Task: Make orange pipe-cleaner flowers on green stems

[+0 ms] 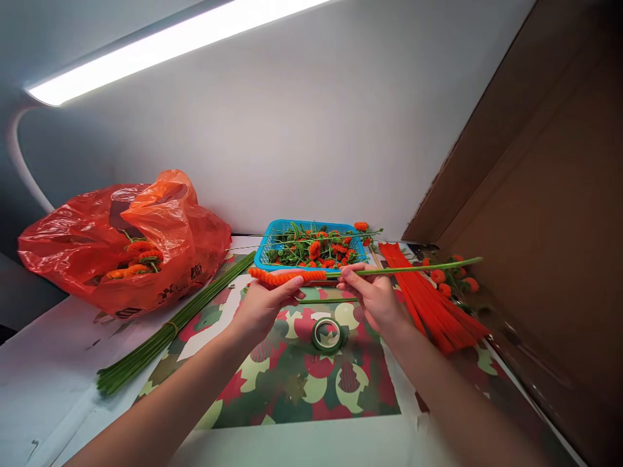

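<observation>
An orange coil (287, 277) of fuzzy stem, wound around one end of a green stem (428, 266), lies level across the middle. My left hand (263, 305) pinches the coil from below, thumb on top. Close to where the orange ends, my right hand (372, 295) grips the green stem between thumb and fingers. The free end of the stem points right. Below and between the hands, a roll of green tape (327, 335) lies flat on the patterned sheet (302, 389).
A blue basket (265, 253) of small orange and green pieces stands behind the hands. Left are a red plastic bag (195, 240) and a bundle of green stems (146, 347). Orange-red strips (433, 311) lie right, near more orange pieces (445, 290) and a cardboard wall (530, 194).
</observation>
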The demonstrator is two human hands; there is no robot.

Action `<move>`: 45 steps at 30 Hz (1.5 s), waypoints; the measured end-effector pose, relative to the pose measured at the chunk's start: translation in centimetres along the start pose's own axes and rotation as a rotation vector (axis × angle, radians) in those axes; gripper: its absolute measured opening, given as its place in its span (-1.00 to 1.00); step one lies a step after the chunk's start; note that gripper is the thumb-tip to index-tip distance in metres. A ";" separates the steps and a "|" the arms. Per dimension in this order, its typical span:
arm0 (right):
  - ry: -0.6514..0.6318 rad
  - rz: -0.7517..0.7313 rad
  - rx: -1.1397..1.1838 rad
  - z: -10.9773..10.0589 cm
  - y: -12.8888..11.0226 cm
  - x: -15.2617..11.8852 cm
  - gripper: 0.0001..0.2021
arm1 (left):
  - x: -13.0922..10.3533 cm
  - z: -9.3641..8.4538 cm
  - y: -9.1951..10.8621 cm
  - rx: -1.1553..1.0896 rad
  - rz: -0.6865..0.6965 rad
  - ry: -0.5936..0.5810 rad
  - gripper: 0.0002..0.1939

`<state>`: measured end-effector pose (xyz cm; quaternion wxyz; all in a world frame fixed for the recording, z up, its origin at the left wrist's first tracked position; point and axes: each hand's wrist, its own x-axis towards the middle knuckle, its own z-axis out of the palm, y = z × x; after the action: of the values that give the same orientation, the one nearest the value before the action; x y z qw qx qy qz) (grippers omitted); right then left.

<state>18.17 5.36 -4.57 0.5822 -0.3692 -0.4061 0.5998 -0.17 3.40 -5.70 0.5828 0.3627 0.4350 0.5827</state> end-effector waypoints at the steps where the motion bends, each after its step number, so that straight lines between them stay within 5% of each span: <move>1: -0.023 -0.001 -0.011 0.1 0.4 -0.2 -0.70 | -0.1 0.0 -0.2 0.013 0.002 -0.014 -0.67; 8: -0.129 -0.026 -0.133 0.2 1.0 -0.6 -0.77 | -0.2 -0.2 -0.2 0.037 -0.019 -0.052 -0.69; 14: -0.030 -0.090 -0.037 -1.3 -1.2 0.8 -0.74 | 0.3 -0.3 0.6 -0.049 0.023 0.011 -0.66; 24: -0.040 -0.035 -0.031 -1.1 -1.0 0.6 -0.72 | 0.5 -0.4 0.6 -0.116 0.010 0.034 -0.67; 29: -0.019 0.017 0.029 -0.8 -0.9 0.4 -0.70 | 0.9 -0.6 1.2 -0.263 0.164 0.087 -0.71; 37: -0.042 0.278 0.226 -0.2 0.2 -0.1 -0.71 | 1.4 -1.5 2.2 -0.146 0.384 0.176 -0.56; 45: -0.088 0.329 0.213 0.2 1.1 -0.8 -0.72 | 1.5 -1.6 2.4 -0.141 0.427 0.278 -0.54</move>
<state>17.63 4.58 -5.52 0.4939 -0.3405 -0.2996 0.7419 -2.64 4.89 -4.16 0.4051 0.3212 0.3828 0.7656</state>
